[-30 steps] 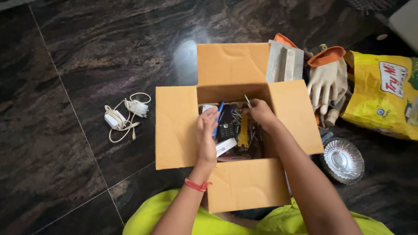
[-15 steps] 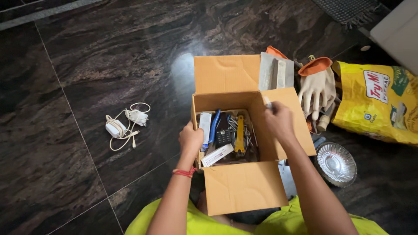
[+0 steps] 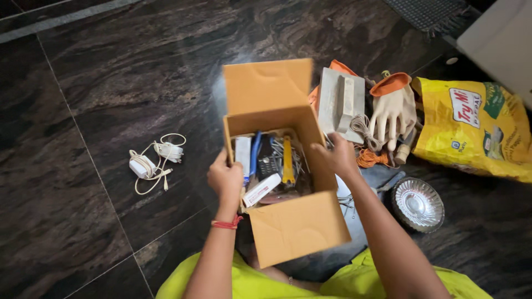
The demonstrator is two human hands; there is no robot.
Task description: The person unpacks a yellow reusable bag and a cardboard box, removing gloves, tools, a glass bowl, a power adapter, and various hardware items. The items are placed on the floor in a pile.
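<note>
On the dark stone floor (image 3: 100, 182) at your nine o'clock lies a white charger (image 3: 152, 163) with its cable coiled loosely, well apart from everything else. Straight ahead at twelve o'clock sits the cardboard box (image 3: 299, 227), its far flap standing up and its near flap folded out toward you. Your left hand (image 3: 226, 180) is closed around the box's left wall, thumb inside, fingers outside. Inside the box you can see a white tube (image 3: 261, 190) lying slantwise near your left hand, a blue-handled tool (image 3: 255, 152) beside it, a black keypad device (image 3: 270, 161) in the middle, and a yellow-handled tool (image 3: 287, 160) just right of that, all resting on a tangle of nails. Your right hand (image 3: 335, 158) grips the box's right wall from the outside, so your two hands are apart, one clamped on each side of the box. At one o'clock, just beyond your right hand, a grey plastering float (image 3: 342, 102) lies beside a white rubber glove (image 3: 392, 108) with an orange cuff, and a coil of orange string (image 3: 368, 159) sits below them. At two o'clock a yellow bag (image 3: 471, 130) lies on its side. At three o'clock a silver foil bowl (image 3: 417, 203) rests on the floor near your right forearm.
</note>
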